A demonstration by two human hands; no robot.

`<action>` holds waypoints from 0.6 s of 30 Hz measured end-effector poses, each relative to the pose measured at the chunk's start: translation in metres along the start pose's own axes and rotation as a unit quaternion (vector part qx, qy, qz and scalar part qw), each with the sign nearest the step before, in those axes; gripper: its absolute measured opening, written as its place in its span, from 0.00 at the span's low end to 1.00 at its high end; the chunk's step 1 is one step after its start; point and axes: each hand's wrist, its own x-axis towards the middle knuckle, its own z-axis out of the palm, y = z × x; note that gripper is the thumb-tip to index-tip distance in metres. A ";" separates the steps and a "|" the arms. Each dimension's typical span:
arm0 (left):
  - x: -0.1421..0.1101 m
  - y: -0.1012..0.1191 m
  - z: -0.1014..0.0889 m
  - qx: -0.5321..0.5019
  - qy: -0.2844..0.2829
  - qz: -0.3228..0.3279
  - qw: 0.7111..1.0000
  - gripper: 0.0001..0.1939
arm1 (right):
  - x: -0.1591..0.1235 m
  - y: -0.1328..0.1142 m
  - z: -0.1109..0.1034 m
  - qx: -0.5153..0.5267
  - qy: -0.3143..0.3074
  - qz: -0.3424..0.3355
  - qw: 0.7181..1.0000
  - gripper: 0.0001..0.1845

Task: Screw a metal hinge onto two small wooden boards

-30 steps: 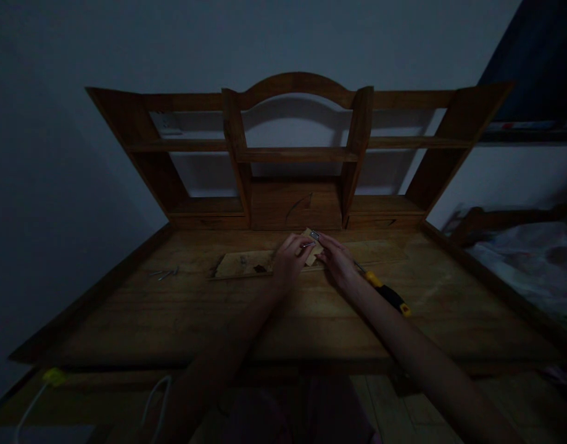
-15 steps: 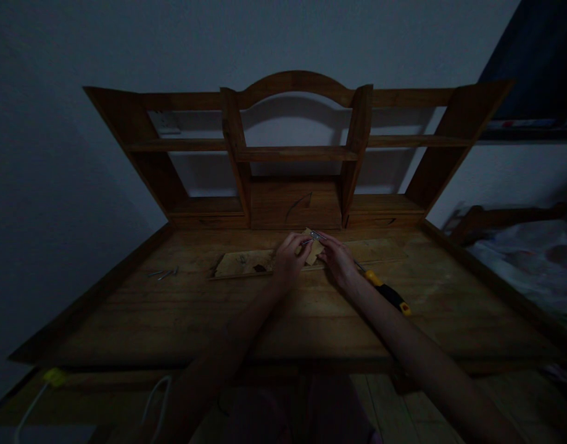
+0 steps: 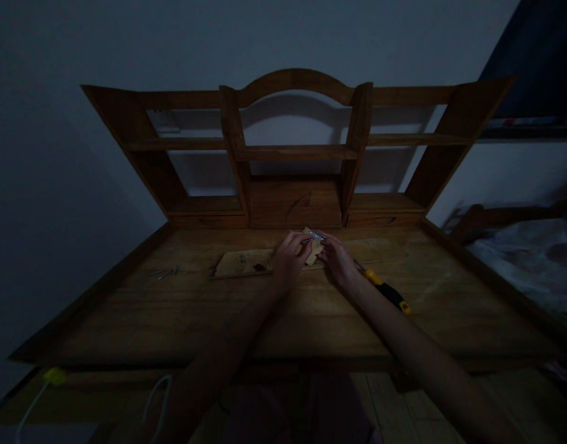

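Observation:
Above the middle of the desk, my left hand (image 3: 289, 258) is closed, thumb and fingertips pinching a thin metal screw (image 3: 307, 240). Close beside it, my right hand (image 3: 336, 254) grips a small shiny metal plate (image 3: 317, 235), possibly a hinge; its exact shape is too small and dark to tell. A small pale wooden piece (image 3: 313, 254) shows just below the plate, between both hands. Beneath them lies a long, rough-ended wooden board (image 3: 239, 263). Partly behind my right wrist rests a screwdriver (image 3: 389, 294) with a yellow and black handle.
Several thin metal screws (image 3: 163, 273) lie at the left on the wooden desk (image 3: 172, 327). A wooden shelf unit (image 3: 296, 153) rises along the back. A white cable (image 3: 165, 394) hangs near the front edge, and bedding (image 3: 528, 259) lies to the right.
The metal plate is tilted a little and more of its face shows. Both hands stay in nearly the same place, holding the same pieces.

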 end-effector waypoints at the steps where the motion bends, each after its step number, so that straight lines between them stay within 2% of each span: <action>1: 0.000 0.000 0.000 -0.002 -0.002 0.001 1.000 0.06 | 0.000 0.000 0.000 -0.004 -0.001 0.000 1.000 0.20; 12: -0.001 -0.002 -0.004 0.027 -0.048 -0.017 0.998 0.08 | 0.000 0.003 0.002 -0.030 0.000 -0.030 0.999 0.22; 18: 0.001 -0.003 -0.004 0.109 -0.085 0.000 0.990 0.12 | 0.000 0.002 0.004 -0.034 0.001 -0.044 0.998 0.22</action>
